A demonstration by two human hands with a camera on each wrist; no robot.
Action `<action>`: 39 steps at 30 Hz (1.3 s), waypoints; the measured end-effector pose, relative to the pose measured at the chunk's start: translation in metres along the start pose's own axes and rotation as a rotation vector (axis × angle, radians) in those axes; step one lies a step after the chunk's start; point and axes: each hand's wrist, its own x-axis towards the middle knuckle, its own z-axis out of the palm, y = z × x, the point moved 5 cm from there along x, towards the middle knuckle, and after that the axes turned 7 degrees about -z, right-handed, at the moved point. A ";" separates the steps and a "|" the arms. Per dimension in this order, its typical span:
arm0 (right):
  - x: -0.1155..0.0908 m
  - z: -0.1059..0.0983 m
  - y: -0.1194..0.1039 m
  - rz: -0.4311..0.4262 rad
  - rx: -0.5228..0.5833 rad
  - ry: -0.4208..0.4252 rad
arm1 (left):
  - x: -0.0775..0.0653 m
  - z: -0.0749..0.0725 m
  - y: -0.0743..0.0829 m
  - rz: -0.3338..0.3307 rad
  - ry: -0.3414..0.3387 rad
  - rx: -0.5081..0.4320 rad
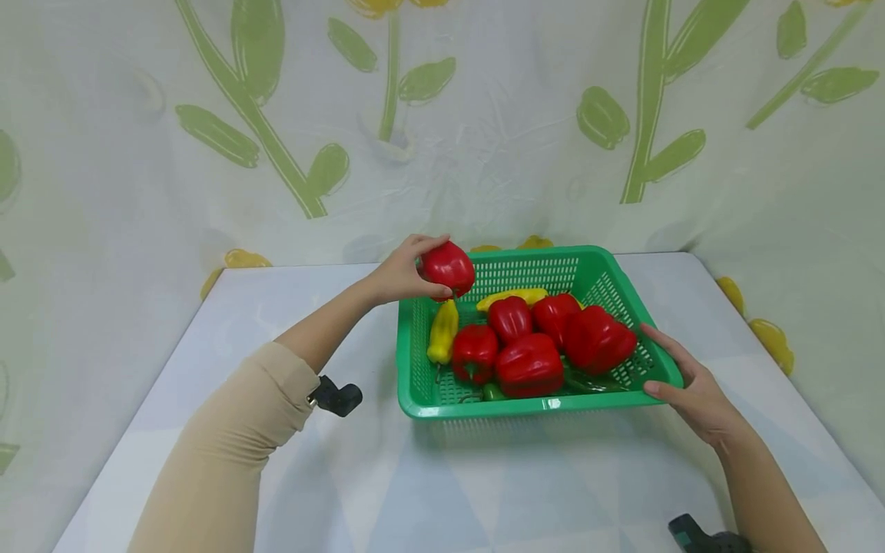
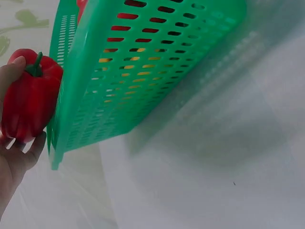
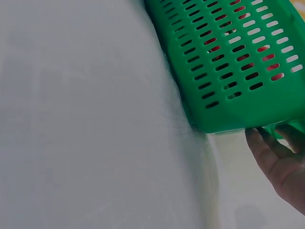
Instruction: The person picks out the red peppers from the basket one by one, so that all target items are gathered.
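My left hand [image 1: 408, 270] holds a red bell pepper [image 1: 448, 269] over the back left corner of the green plastic basket [image 1: 408, 384]. In the left wrist view the pepper's green stem [image 2: 35, 67] shows, with the thumb near it and fingers round the lower end. Several red peppers lie in the basket, among them a large one [image 1: 531, 365] at the front. A yellow pepper [image 1: 443, 332] stands along the left wall. At the right front corner my right hand [image 1: 694, 392] grips the basket rim, thumb over the front edge and fingers along the right side.
Another yellow pepper [image 1: 512, 298] lies near the basket's back, and a dark green pepper [image 1: 593, 381] sits low at the front. Basket and arms are over a white table [image 1: 325, 491] with pale blue triangles. A flower-printed curtain [image 1: 484, 153] hangs behind.
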 end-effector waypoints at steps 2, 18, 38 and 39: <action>0.001 0.000 0.001 -0.001 0.007 0.000 | -0.001 -0.003 -0.003 -0.006 -0.001 0.000; -0.002 0.000 0.001 0.004 0.003 -0.008 | -0.018 -0.033 -0.014 -0.012 0.077 -0.041; 0.000 0.000 -0.001 0.013 -0.024 0.002 | -0.040 -0.082 -0.064 -0.196 0.257 -0.084; -0.001 0.000 -0.001 0.011 -0.022 0.002 | -0.040 -0.082 -0.066 -0.200 0.256 -0.085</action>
